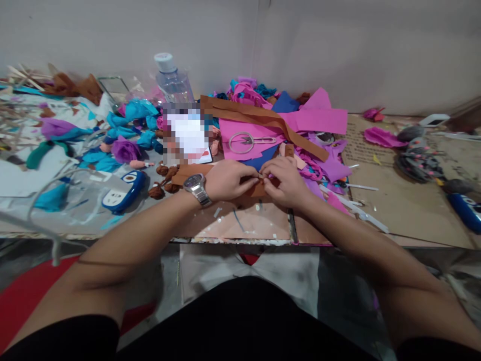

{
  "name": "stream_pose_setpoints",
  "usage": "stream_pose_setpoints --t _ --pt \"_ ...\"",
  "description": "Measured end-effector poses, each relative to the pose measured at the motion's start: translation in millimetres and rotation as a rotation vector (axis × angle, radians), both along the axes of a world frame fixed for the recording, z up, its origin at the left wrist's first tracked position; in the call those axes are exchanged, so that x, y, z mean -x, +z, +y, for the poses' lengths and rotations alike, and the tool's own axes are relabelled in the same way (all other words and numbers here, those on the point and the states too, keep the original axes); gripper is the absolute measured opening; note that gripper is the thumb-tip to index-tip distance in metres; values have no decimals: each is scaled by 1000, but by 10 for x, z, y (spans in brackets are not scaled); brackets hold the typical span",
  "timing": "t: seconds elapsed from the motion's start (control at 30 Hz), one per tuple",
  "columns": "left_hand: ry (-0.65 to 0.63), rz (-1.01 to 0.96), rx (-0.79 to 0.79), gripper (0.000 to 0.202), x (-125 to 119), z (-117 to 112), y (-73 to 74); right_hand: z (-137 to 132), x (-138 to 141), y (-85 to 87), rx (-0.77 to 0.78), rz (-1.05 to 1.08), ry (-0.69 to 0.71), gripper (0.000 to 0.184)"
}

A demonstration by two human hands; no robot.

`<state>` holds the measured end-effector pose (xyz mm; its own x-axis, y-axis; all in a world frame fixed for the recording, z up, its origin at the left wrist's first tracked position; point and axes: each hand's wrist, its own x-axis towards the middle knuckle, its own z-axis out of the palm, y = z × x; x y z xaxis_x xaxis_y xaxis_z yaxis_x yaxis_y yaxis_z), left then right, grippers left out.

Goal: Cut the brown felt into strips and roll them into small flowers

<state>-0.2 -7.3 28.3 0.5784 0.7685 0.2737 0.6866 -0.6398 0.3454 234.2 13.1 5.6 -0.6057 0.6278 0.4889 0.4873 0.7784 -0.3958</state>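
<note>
My left hand (233,180), with a metal watch on the wrist, and my right hand (283,181) meet over the front of the table. Both have thumb and fingers pinched together, tip to tip, on a piece of brown crepe paper (258,191); its small end between the fingertips is mostly hidden. Left of my left hand, brown crepe paper (184,174) sticks out, near several small twisted brown paper balls (171,173). Just beyond the hands, thread snips (259,141) with a ring handle lie on pink crepe paper (233,133). A long brown strip (270,120) crosses behind them.
A lit phone (190,135), partly blurred, leans behind my left hand; a clear bottle (173,82) stands farther back. A blue-and-white power strip (124,192) with a cable is at left, among paper flowers (126,149). Cardboard (391,185) and a dark mesh bundle (418,159) lie right.
</note>
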Motion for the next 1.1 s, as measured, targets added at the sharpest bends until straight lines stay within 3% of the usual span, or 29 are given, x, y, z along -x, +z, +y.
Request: stream_pose_setpoints --t 0.73,1.0,1.1 --pt "57 -81 17 29 74 53 55 -11 -37 42 26 31 -35 8" --pt "266 91 -111 29 132 134 24 29 -72 35 -13 45 -83 8" --pt "211 138 -114 30 126 117 19 30 -70 25 -7 26 -59 7"
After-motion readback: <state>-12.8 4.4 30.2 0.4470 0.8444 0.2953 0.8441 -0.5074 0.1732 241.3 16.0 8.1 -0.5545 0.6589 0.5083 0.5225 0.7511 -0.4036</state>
